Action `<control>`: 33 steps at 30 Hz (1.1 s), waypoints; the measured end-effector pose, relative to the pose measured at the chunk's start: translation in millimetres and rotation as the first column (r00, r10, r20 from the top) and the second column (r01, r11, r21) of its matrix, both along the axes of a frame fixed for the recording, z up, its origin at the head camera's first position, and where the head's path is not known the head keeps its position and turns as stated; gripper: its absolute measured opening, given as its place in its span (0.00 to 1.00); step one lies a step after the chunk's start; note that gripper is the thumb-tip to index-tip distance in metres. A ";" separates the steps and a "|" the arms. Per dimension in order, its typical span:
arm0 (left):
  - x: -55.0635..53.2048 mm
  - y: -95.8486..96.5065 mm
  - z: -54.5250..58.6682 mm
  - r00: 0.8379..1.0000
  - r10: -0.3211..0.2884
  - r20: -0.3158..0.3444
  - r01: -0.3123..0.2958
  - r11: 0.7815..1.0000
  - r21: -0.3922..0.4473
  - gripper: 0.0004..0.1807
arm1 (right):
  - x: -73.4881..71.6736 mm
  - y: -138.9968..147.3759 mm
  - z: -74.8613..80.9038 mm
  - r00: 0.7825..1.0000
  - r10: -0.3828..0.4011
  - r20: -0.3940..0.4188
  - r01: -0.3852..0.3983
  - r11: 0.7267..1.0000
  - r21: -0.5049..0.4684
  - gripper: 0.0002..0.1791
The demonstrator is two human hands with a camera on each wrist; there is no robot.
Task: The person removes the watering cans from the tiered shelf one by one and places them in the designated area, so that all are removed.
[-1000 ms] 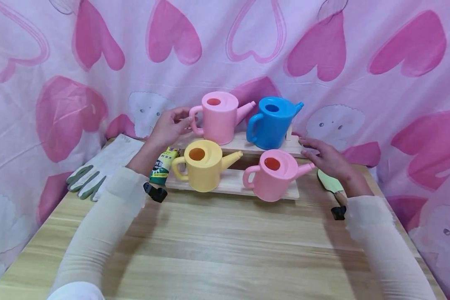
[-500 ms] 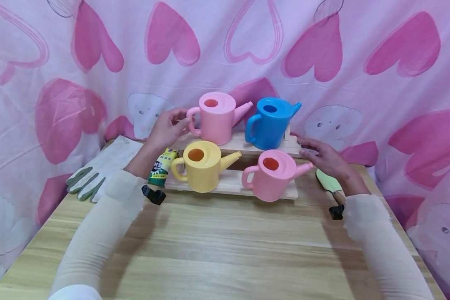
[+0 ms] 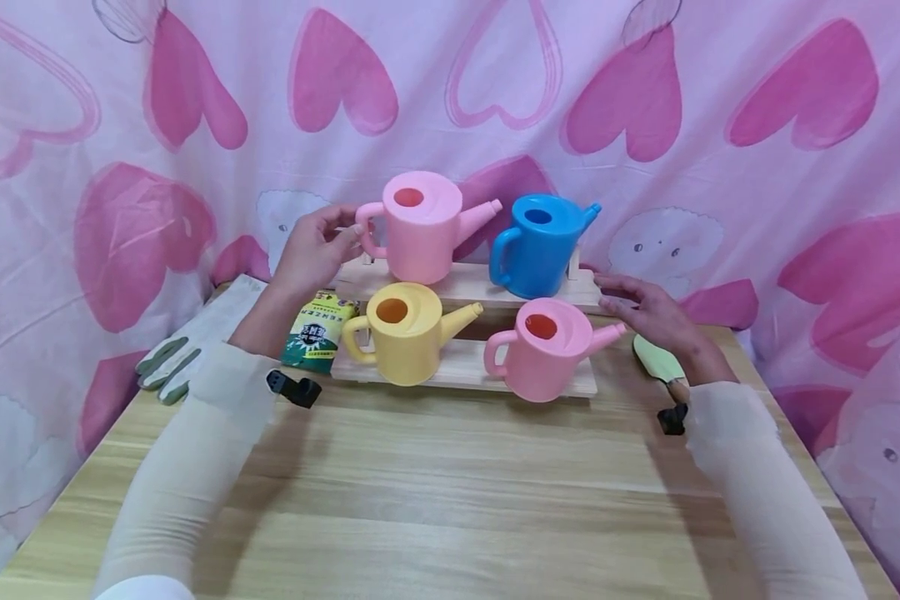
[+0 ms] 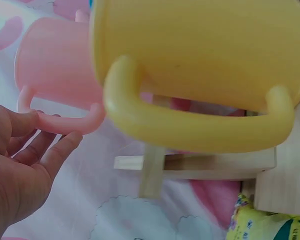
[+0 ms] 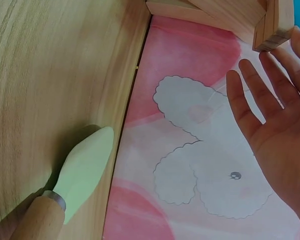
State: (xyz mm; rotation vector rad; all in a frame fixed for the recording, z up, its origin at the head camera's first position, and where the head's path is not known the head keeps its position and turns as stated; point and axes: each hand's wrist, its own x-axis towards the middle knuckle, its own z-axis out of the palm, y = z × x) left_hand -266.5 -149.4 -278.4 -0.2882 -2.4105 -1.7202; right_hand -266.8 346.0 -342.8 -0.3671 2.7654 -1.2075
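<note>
Upper pink can, at top tier of shelf; body axis near upright, spout pointing right and slightly upward; handle pinched by left hand. Right hand: fingers extended, at shelf end.

Pink can partly behind yellow can

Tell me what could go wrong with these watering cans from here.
The left hand holds the back pink can by its handle alone, so it might twist or tip. Its spout points toward the blue can and could knock it. The front pink can seems to reach past the lower shelf's front edge, so a bump might topple it.
</note>
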 end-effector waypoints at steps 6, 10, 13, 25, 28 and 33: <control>6.3 -7.8 13.6 0.997 0.028 -0.071 -0.025 0.999 0.044 0.19 | -3.2 1.3 -3.1 1.000 -0.013 0.006 0.013 0.999 -0.030 0.37; 12.1 -10.2 22.2 0.993 0.012 -0.113 -0.001 0.996 0.090 0.19 | -5.3 2.3 -4.5 1.000 -0.015 0.007 0.016 0.998 -0.067 0.37; 18.9 -10.5 26.8 0.992 -0.016 -0.128 0.032 0.992 0.123 0.18 | -5.9 2.5 -4.5 1.000 -0.018 0.014 0.019 0.996 -0.087 0.36; 60.6 -7.2 28.5 0.982 -0.144 -0.121 0.164 0.970 0.181 0.17 | -10.3 1.0 -3.0 1.000 0.001 0.019 0.001 0.997 -0.076 0.33; 71.5 -4.2 24.9 0.972 -0.187 -0.139 0.205 0.970 0.132 0.17 | -11.2 1.3 -3.7 1.000 -0.007 0.030 0.009 0.997 -0.073 0.33; 87.1 1.9 15.7 0.946 -0.277 -0.168 0.294 0.952 0.085 0.18 | -12.8 -0.1 -3.7 0.999 -0.013 0.042 0.015 0.998 -0.068 0.32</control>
